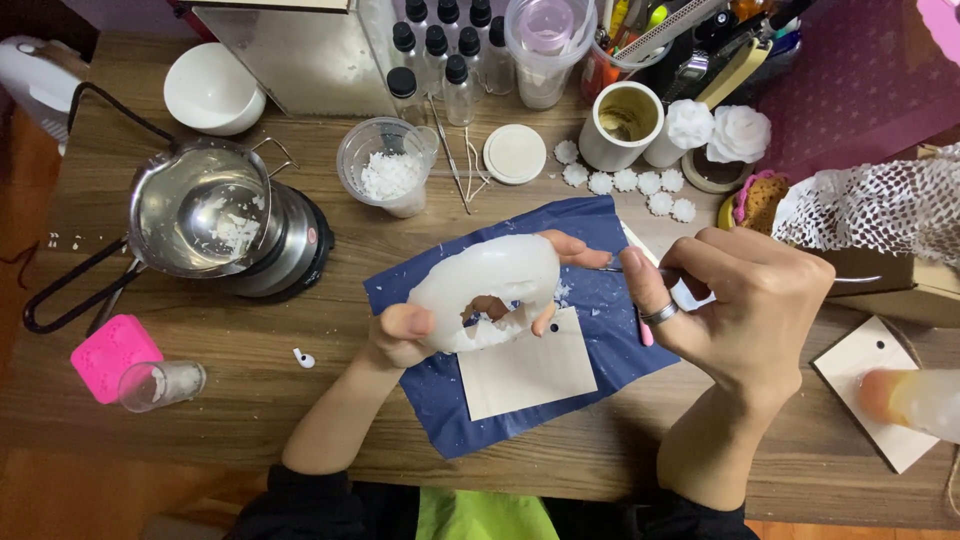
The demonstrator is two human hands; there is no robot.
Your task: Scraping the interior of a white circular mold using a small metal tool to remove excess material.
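Your right hand (pixel 745 310) gripped a thin tool, your left hand (pixel 405 335) closed its fingers on the white ring-shaped mould (pixel 490 290) above the blue sheet (pixel 600 300); trimming seemed underway, calling next for careful, steady scraping.

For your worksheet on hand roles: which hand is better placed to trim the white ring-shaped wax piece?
The right hand, probably. It holds a thin tool whose tip points at the white ring-shaped wax piece, while the left hand is occupied gripping that piece above the blue sheet.
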